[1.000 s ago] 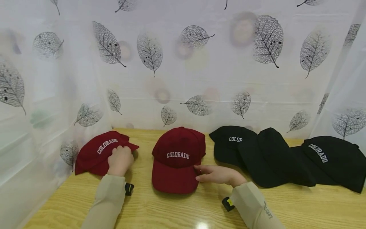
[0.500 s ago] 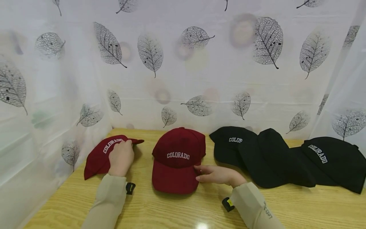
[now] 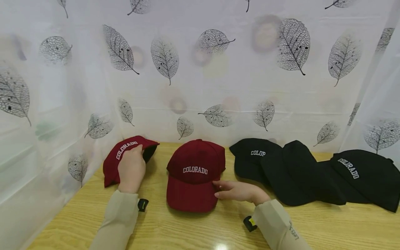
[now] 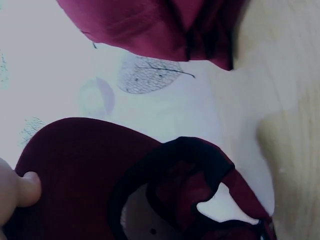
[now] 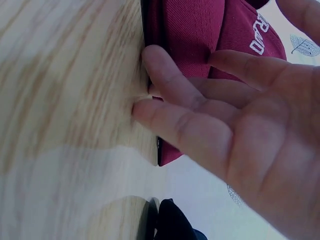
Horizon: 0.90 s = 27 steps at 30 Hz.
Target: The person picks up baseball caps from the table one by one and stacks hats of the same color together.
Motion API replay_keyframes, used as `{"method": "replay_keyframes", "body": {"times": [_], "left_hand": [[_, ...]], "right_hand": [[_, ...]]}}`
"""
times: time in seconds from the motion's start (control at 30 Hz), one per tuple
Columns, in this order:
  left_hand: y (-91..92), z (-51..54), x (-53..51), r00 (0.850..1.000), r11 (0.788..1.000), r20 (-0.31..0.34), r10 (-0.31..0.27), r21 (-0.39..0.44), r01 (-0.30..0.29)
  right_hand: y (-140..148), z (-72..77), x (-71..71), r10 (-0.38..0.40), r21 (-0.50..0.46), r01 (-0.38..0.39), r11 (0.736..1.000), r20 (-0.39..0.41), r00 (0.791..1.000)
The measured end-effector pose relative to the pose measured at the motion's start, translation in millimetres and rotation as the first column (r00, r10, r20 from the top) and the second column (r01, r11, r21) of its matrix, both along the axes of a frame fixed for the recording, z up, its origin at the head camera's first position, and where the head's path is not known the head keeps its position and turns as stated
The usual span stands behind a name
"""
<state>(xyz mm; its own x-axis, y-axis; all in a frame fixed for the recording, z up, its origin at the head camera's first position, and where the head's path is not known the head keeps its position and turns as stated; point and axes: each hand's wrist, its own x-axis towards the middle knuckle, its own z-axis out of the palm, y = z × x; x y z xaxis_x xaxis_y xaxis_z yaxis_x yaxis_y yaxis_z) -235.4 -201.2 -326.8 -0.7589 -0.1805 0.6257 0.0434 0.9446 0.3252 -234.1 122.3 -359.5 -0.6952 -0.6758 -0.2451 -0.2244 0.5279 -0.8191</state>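
At the left of the head view, my left hand (image 3: 132,169) grips a red cap (image 3: 117,160) lettered COLORADO, tilted so its dark inside shows. In the left wrist view the thumb presses on that cap's red brim (image 4: 75,175), with the strap opening at the lower right. A second red cap (image 3: 196,161) sits at the middle, brim toward me. My right hand (image 3: 239,191) touches the right side of its brim with fingers loosely extended, and in the right wrist view the fingers (image 5: 170,80) rest along the cap's edge (image 5: 192,35).
Several black caps (image 3: 297,173) overlap in a row along the right side of the wooden table (image 3: 181,232). A white curtain (image 3: 231,83) with leaf prints stands behind and at the left. A black wrist device (image 3: 142,205) shows at my left cuff.
My left hand has turned and raised the left red cap, which has shifted right, away from the left curtain. The right hand and the middle cap stay in place.
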Motion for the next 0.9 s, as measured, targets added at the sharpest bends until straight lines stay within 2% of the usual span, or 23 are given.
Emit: {"method": "replay_keyframes", "body": {"times": [0.07, 0.2, 0.4, 0.5, 0.6, 0.7, 0.8, 0.9], "left_hand": [[2.2, 2.0, 1.1, 0.999, 1.0, -0.05, -0.006, 0.002, 0.007], [7.1, 5.6, 3.5, 0.988, 0.999, -0.148, -0.044, 0.012, 0.046], [15.0, 12.8, 9.4, 0.958, 0.992, -0.26, -0.123, -0.025, 0.12], [19.5, 17.0, 12.4, 0.935, 0.986, -0.312, -0.167, -0.06, 0.156], [24.9, 21.1, 14.9, 0.897, 0.975, -0.382, -0.221, -0.097, 0.199], [31.4, 23.8, 17.0, 0.841, 0.958, -0.459, -0.285, -0.11, 0.264], [38.8, 26.4, 20.1, 0.781, 0.935, -0.519, -0.348, -0.126, 0.333], [47.0, 28.5, 24.6, 0.728, 0.908, -0.552, -0.407, -0.154, 0.39]], "right_hand": [[0, -0.3, -0.4, 0.001, -0.006, -0.001, 1.0, -0.018, 1.0], [-1, 1.0, -0.3, -0.049, -0.022, 0.048, 0.999, -0.039, 0.998], [-4, 6.5, -0.2, -0.17, -0.089, 0.165, 0.982, -0.053, 0.984], [-5, 10.1, 0.2, -0.213, -0.148, 0.201, 0.968, -0.072, 0.974], [-6, 14.7, 1.0, -0.251, -0.219, 0.229, 0.948, -0.075, 0.965], [-7, 19.2, 2.8, -0.287, -0.3, 0.256, 0.919, -0.063, 0.956], [-9, 23.2, 5.4, -0.334, -0.389, 0.304, 0.87, -0.008, 0.943], [-12, 27.4, 7.5, -0.39, -0.468, 0.376, 0.8, 0.071, 0.918]]}}
